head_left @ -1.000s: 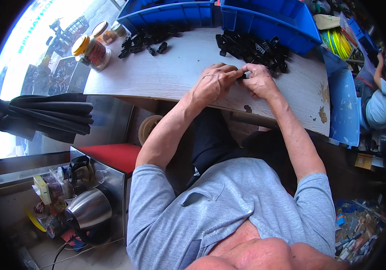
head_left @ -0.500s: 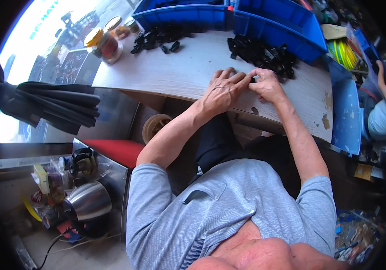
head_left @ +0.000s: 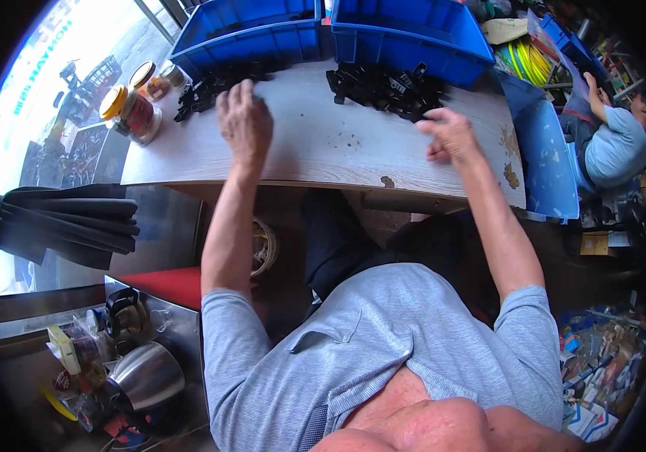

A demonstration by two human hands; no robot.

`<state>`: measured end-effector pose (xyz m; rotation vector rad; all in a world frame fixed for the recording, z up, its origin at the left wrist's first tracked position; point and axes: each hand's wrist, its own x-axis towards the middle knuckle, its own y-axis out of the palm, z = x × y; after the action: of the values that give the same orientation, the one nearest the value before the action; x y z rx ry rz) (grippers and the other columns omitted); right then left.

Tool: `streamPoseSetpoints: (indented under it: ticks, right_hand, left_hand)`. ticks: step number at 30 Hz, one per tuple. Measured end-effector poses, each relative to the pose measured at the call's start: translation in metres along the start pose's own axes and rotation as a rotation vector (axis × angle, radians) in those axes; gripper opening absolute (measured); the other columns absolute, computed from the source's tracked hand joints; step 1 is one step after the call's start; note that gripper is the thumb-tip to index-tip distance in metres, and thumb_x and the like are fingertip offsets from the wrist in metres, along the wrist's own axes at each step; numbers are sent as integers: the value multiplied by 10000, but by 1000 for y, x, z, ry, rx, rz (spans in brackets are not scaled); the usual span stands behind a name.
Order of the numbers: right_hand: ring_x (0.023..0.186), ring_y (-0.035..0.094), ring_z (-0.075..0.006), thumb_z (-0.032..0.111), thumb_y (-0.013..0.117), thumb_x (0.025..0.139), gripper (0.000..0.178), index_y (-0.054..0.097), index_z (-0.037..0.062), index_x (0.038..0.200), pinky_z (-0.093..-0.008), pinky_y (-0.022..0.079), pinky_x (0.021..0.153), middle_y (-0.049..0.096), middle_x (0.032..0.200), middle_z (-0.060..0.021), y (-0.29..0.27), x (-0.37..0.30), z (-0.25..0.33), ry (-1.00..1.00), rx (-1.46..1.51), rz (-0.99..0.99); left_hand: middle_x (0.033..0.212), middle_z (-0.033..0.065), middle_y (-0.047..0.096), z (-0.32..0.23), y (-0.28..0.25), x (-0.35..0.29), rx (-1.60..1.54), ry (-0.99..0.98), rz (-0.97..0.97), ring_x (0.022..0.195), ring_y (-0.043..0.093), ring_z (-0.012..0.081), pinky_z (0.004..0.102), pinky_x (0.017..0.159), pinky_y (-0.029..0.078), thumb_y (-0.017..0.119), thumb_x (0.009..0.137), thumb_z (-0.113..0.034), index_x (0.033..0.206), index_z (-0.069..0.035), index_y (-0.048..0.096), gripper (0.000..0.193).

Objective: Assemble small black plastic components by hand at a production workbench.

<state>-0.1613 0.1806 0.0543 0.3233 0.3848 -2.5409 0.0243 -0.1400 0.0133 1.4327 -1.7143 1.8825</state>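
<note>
My left hand (head_left: pixel 245 124) is raised over the left part of the white table (head_left: pixel 315 154), beside a heap of small black plastic parts (head_left: pixel 201 94). Its fingers are extended and slightly apart, a little blurred, and nothing shows in them. Across the table, my right hand (head_left: pixel 451 137) hovers at the near right edge of a second pile of black parts (head_left: pixel 383 92). The index finger reaches toward that pile while the other fingers bend loosely; I see nothing held there. The exact shape of single parts is too small to tell.
Two blue bins (head_left: pixel 266 47) (head_left: pixel 413 49) stand behind the piles. Lidded jars (head_left: pixel 133 113) sit at the table's left end. A worn light-blue bin (head_left: pixel 549 169) is at the right, with another person (head_left: pixel 615 147) beyond. A steel kettle (head_left: pixel 150 375) stands lower left.
My hands, together over the table's front before, have come apart. The left has moved left toward the left heap, the right toward the right pile. The view has shifted slightly.
</note>
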Motion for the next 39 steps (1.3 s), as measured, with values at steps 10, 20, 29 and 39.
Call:
streamPoseSetpoints:
  ticks: [10, 20, 29, 39]
  right_hand:
    - [507, 607, -128, 105, 766, 827, 601, 551, 82, 1388, -316, 578, 486, 566, 639, -12, -76, 18, -4, -127, 51, -193]
    - [446, 520, -94, 61, 728, 807, 600, 584, 131, 1386, -280, 461, 376, 560, 645, 1, -16, 25, 10, -70, -384, 82]
    - [418, 474, -90, 156, 783, 785, 453, 629, 85, 1205, -277, 385, 346, 480, 586, 11, -12, 24, 9, -114, -573, 86]
    - [470, 532, -161, 151, 796, 711, 374, 604, 47, 1014, -320, 438, 381, 547, 694, -42, 2, 8, 2, -85, -562, 174]
  left_hand:
    - [1195, 103, 724, 26, 24, -10, 163, 116, 291, 1270, 579, 372, 508, 1108, 383, 644, 901, -151, 1258, -152, 672, 358]
    - [1047, 140, 733, -47, -14, -43, -259, 205, 340, 992, 674, 341, 433, 877, 534, 686, 891, -76, 1208, -84, 642, 319]
    - [989, 153, 728, -104, -11, -55, -755, 118, 257, 829, 686, 326, 399, 757, 556, 714, 874, -58, 1214, -57, 658, 345]
    - [1048, 132, 740, -167, -3, -39, -862, 189, 298, 953, 696, 324, 398, 856, 559, 710, 876, -102, 1133, -66, 720, 259]
